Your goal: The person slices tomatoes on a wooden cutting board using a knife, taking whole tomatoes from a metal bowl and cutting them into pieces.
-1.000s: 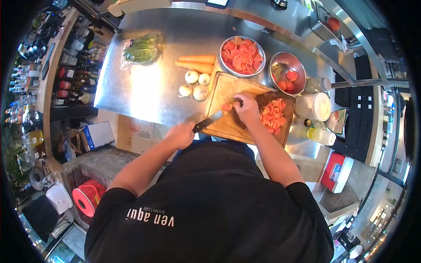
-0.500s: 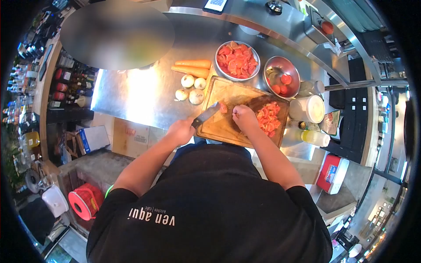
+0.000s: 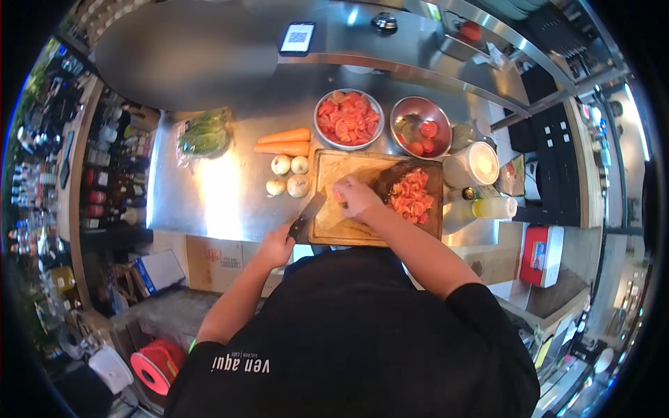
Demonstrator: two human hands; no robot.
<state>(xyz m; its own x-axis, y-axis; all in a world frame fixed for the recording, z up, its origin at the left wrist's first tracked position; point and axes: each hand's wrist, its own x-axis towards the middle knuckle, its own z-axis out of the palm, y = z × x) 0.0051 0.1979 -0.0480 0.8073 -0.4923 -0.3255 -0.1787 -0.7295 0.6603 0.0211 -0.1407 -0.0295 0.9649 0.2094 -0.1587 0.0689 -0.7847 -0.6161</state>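
My left hand (image 3: 280, 245) is wrapped around the dark handle of a kitchen knife (image 3: 311, 210), whose blade lies over the left edge of the wooden cutting board (image 3: 341, 230). Over the board's middle, my right hand (image 3: 358, 198) has its fingers closed on a piece of tomato (image 3: 339, 196), partly hidden under them. A heap of chopped tomato (image 3: 412, 196) covers the board's right side. Beyond the board stands a bowl of tomato pieces (image 3: 348, 120), and beside it a metal bowl (image 3: 411, 111) with a few red tomatoes inside.
Left of the board lie carrots (image 3: 284, 148) and several peeled onions (image 3: 298, 185). Farther left sits bagged leafy greens (image 3: 204, 134). A white-lidded tub (image 3: 481, 164) and a bottle of yellowish liquid (image 3: 493, 207) flank the board's right. A phone (image 3: 297, 38) rests on the shelf.
My right hand has moved left across the board and closed over the tomato piece. The knife has drawn back to the board's left edge. My view has shifted, showing the greens.
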